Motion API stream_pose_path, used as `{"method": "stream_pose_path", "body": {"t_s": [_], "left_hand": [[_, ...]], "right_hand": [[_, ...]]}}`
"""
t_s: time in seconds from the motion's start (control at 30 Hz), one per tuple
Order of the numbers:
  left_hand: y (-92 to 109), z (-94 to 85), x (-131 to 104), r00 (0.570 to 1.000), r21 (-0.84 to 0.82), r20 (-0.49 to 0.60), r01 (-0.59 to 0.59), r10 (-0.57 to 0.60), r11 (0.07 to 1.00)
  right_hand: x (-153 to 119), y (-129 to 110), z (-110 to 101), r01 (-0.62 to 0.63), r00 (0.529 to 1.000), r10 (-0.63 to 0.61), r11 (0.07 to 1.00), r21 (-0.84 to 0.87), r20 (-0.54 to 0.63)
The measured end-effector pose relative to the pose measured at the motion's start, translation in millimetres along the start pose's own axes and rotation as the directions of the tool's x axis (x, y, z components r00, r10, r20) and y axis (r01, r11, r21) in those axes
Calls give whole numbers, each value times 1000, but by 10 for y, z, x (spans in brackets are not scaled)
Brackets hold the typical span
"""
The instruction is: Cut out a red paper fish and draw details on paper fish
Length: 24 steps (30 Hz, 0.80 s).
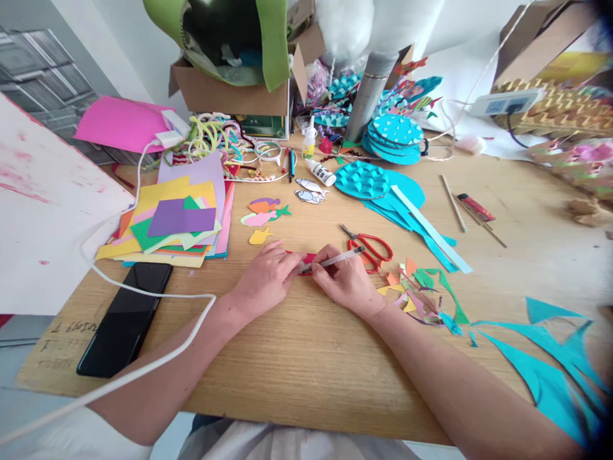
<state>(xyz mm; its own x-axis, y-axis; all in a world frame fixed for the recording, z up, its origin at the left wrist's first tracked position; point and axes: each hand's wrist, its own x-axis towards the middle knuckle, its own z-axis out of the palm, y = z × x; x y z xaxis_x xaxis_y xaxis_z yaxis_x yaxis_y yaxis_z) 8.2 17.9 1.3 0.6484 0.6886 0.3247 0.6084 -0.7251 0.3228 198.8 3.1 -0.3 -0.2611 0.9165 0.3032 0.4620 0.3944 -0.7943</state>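
My right hand (pixel 342 281) is closed around a pen (pixel 342 257), its tip down at a small piece of red paper (pixel 309 260). Beside it, my left hand (pixel 268 275) lies on the table with its fingers stretched over the red paper's left part, covering much of it. Scissors with red handles (pixel 378 246) lie just beyond my right hand. Behind my left hand is a yellow paper fish (pixel 260 236), with several other coloured fish cutouts (pixel 261 218) farther back. Two printed fish (pixel 310 191) lie near the glue bottles.
Coloured paper sheets (pixel 182 217) are stacked at the left, near a black phone (pixel 127 319) and a white cable (pixel 186 338). Paper scraps (pixel 416 291) and blue offcuts (pixel 541 358) spread at the right. A glue bottle (pixel 322 172) and blue discs (pixel 393 137) stand at the back.
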Motion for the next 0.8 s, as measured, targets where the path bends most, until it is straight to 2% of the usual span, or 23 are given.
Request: {"method": "stream_pose_path", "body": {"t_s": [0.8], "left_hand": [[31, -28, 26, 1000, 4, 14, 8, -8, 1000]], "right_hand": [[30, -7, -28, -80, 996, 80, 997, 0, -27]]}}
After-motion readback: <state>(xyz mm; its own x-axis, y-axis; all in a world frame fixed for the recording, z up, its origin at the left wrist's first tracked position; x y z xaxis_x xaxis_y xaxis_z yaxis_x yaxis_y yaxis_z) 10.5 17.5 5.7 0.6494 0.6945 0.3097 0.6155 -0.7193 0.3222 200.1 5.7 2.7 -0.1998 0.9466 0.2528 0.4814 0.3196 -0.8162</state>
